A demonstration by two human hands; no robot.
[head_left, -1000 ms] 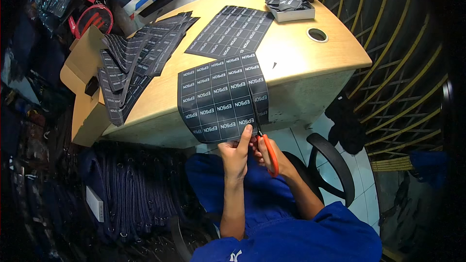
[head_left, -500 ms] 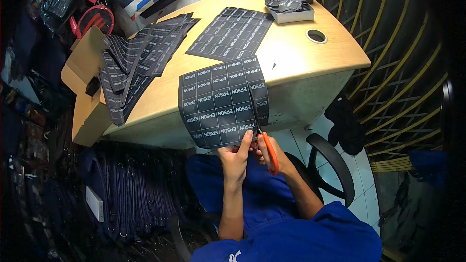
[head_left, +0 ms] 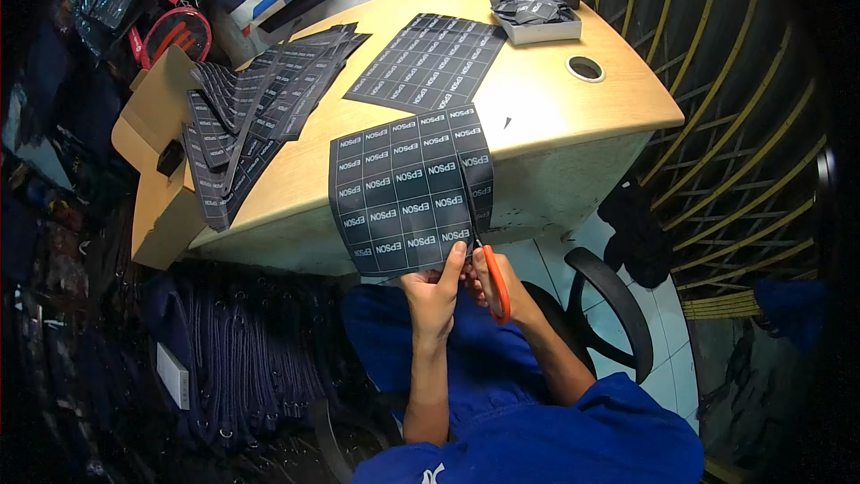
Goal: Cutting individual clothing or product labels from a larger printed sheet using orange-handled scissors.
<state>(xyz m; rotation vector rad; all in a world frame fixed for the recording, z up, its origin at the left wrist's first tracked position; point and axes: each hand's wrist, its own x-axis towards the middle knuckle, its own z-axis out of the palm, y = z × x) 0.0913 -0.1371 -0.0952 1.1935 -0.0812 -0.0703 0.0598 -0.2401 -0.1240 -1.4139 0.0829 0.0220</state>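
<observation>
My left hand (head_left: pixel 434 294) pinches the near edge of a dark sheet (head_left: pixel 394 188) printed with a grid of white labels, its thumb on top. In my right hand (head_left: pixel 502 285) are orange-handled scissors (head_left: pixel 498 282), the fingers wrapped round the loops. The scissor blades run up through the sheet near its right side, along a line between label columns. A strip on the right of the cut hangs slightly lower than the rest. The far part of the sheet overlaps the table's front edge.
On the wooden table (head_left: pixel 537 125) lie another printed sheet (head_left: pixel 428 63), a pile of sheets and strips (head_left: pixel 269 99) and a small tray of cut labels (head_left: pixel 536 18). An open cardboard box (head_left: pixel 161 116) stands left. A chair armrest (head_left: pixel 618 309) is close to my right arm.
The scissors and my right hand have shifted slightly to the left. The strip on the right of the cut has moved a little; my left hand stays in place.
</observation>
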